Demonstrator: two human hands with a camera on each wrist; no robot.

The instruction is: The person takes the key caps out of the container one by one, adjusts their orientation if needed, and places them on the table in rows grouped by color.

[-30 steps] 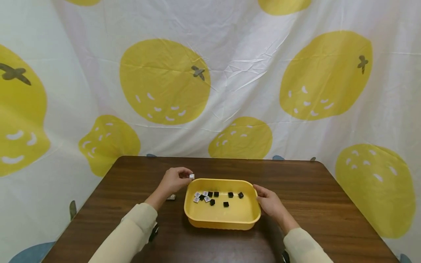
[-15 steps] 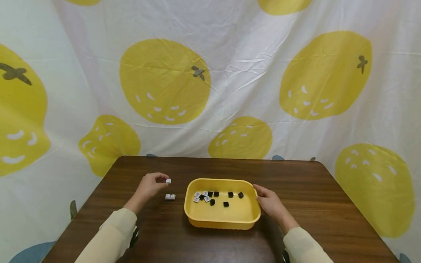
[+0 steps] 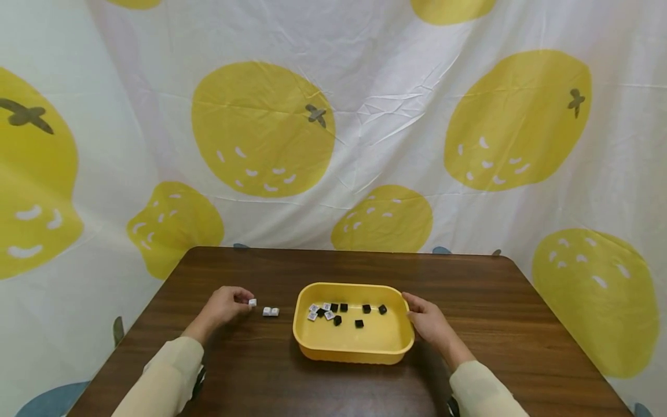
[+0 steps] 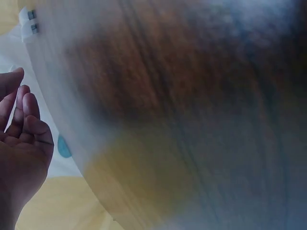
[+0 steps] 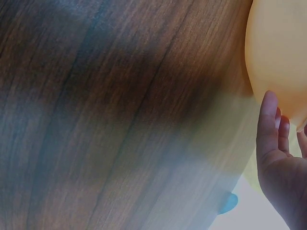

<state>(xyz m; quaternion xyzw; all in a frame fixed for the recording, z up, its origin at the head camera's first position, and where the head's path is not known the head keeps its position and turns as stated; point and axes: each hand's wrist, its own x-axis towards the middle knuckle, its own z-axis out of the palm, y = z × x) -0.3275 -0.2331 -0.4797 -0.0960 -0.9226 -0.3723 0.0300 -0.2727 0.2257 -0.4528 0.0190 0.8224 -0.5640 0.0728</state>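
My left hand [image 3: 224, 306] pinches a small white cube [image 3: 252, 302] between thumb and fingers, low over the table. Just right of it two white cubes [image 3: 270, 311] sit side by side on the wood. In the left wrist view the left hand [image 4: 24, 143] shows at the left edge, its fingers bent toward the thumb. My right hand [image 3: 431, 324] rests against the right side of a yellow tray [image 3: 354, 357], fingers fairly straight. Inside lie several white pieces [image 3: 329, 315] and several black pieces [image 3: 359, 324]. The right wrist view shows the right hand [image 5: 283, 153] touching the tray wall [image 5: 278, 57].
A brown wooden table [image 3: 495, 313] carries everything. Behind it hangs a white cloth [image 3: 375, 127] with large yellow fruit shapes.
My left hand has moved left and down from the tray's left rim with the white cube, past the two cubes on the table. The right hand has stayed at the tray.
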